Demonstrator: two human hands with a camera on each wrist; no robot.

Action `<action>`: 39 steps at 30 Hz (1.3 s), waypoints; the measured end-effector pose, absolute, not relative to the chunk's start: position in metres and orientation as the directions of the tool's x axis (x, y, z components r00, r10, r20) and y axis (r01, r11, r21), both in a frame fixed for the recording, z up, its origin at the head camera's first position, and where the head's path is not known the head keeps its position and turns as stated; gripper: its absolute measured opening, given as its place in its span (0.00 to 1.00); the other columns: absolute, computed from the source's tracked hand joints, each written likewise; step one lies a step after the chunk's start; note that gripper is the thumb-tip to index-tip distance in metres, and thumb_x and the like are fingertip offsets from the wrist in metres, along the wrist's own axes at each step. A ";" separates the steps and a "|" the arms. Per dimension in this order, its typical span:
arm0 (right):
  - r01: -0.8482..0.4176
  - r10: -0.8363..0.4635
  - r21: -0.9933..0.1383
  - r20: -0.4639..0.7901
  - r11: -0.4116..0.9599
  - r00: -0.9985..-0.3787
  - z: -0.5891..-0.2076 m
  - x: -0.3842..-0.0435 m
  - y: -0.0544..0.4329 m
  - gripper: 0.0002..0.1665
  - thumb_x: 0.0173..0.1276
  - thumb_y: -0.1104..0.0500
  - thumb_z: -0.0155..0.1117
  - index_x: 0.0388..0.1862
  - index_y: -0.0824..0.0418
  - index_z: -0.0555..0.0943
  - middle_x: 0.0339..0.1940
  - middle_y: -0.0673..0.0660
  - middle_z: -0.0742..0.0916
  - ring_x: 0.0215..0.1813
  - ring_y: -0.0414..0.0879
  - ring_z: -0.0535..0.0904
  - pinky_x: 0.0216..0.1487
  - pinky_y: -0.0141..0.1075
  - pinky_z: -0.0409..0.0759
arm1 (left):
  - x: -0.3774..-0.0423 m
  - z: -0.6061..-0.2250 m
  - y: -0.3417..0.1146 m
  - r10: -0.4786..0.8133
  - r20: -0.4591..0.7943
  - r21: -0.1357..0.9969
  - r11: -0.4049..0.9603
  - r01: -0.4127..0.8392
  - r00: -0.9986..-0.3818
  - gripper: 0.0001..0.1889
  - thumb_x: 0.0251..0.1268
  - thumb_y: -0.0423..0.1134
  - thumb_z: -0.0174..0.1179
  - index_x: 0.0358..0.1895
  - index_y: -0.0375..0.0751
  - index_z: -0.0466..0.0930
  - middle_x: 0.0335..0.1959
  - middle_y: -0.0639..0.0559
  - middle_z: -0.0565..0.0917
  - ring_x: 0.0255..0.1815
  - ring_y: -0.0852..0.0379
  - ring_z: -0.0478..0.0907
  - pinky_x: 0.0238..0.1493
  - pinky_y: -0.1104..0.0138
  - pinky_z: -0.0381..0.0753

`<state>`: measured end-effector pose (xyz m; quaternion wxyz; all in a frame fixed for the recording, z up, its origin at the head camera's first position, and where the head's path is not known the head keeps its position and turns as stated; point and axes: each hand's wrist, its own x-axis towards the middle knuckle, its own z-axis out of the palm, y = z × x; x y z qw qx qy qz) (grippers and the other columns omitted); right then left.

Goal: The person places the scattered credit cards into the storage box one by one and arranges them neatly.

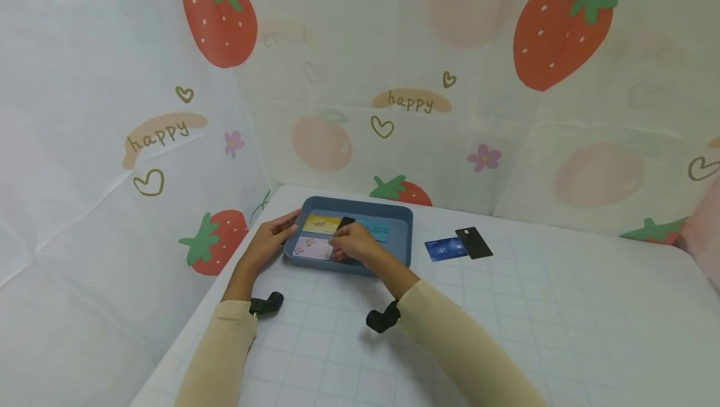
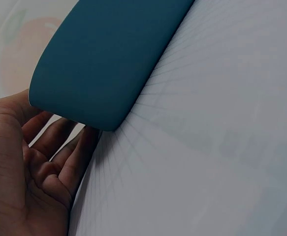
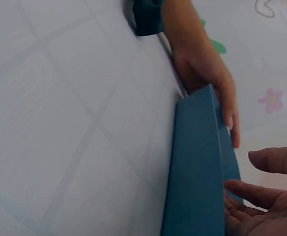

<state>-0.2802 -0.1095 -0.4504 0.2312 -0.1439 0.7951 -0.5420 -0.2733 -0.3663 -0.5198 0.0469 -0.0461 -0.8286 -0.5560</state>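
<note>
A blue-grey tray (image 1: pixel 406 251) lies on the table, with several cards flat inside. My left hand (image 1: pixel 266 246) grips its left end, thumb over the rim and fingers against the outer wall (image 2: pixel 94 64). My right hand (image 1: pixel 355 242) reaches down into the tray, thumb and index finger apart in the right wrist view; no card shows between them. Near its fingertips lie a pinkish-white card (image 1: pixel 311 249) and a black card (image 1: pixel 345 222), the latter partly hidden by the hand. A yellow card (image 1: pixel 320 224) is at back left, a teal VIP card (image 1: pixel 378 231) right of the black one.
Right of the tray, a blue VIP card (image 1: pixel 445 249) lies on the white table (image 1: pixel 506 319), touching or slightly under a black card (image 1: pixel 474 242). A patterned cloth (image 1: pixel 349 69) hangs behind the table and along its left side.
</note>
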 end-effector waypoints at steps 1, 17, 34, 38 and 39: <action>0.001 -0.487 -0.927 -0.198 0.375 -0.851 -0.449 -0.279 -0.109 0.20 0.75 0.61 0.62 0.59 0.74 0.80 0.49 0.68 0.87 0.42 0.56 0.89 0.43 0.41 0.88 | -0.274 -0.520 -0.366 0.025 0.131 0.917 0.376 0.131 -0.991 0.26 0.79 0.44 0.56 0.76 0.49 0.68 0.75 0.46 0.69 0.77 0.48 0.63 0.73 0.50 0.66; -0.199 -0.535 -0.893 -0.055 0.404 -0.843 -0.434 -0.261 -0.083 0.18 0.74 0.56 0.64 0.55 0.68 0.85 0.46 0.59 0.89 0.43 0.58 0.87 0.37 0.39 0.85 | -0.274 -0.515 -0.364 0.025 0.105 0.923 0.370 0.107 -0.994 0.26 0.80 0.39 0.54 0.77 0.43 0.65 0.76 0.42 0.67 0.77 0.44 0.62 0.73 0.48 0.65; -0.328 -0.549 -0.862 0.072 0.386 -0.833 -0.418 -0.238 -0.053 0.15 0.76 0.56 0.62 0.53 0.63 0.87 0.47 0.58 0.90 0.44 0.58 0.86 0.39 0.36 0.83 | -0.276 -0.521 -0.365 0.023 0.113 0.931 0.348 0.114 -0.993 0.26 0.78 0.42 0.57 0.76 0.48 0.68 0.75 0.46 0.69 0.77 0.47 0.64 0.73 0.49 0.66; -0.335 -0.551 -0.864 0.083 0.376 -0.831 -0.414 -0.232 -0.043 0.14 0.76 0.57 0.62 0.53 0.62 0.87 0.46 0.57 0.89 0.43 0.56 0.86 0.40 0.36 0.83 | -0.272 -0.513 -0.361 0.031 0.101 0.931 0.349 0.106 -0.994 0.26 0.80 0.39 0.54 0.77 0.44 0.66 0.75 0.43 0.67 0.77 0.45 0.63 0.73 0.48 0.65; -0.335 -0.545 -0.862 0.083 0.381 -0.834 -0.413 -0.230 -0.041 0.14 0.75 0.56 0.63 0.52 0.61 0.87 0.46 0.56 0.89 0.43 0.55 0.85 0.40 0.36 0.83 | -0.270 -0.510 -0.360 0.034 0.100 0.930 0.353 0.106 -0.994 0.26 0.80 0.38 0.54 0.77 0.43 0.66 0.75 0.42 0.67 0.77 0.44 0.62 0.73 0.48 0.65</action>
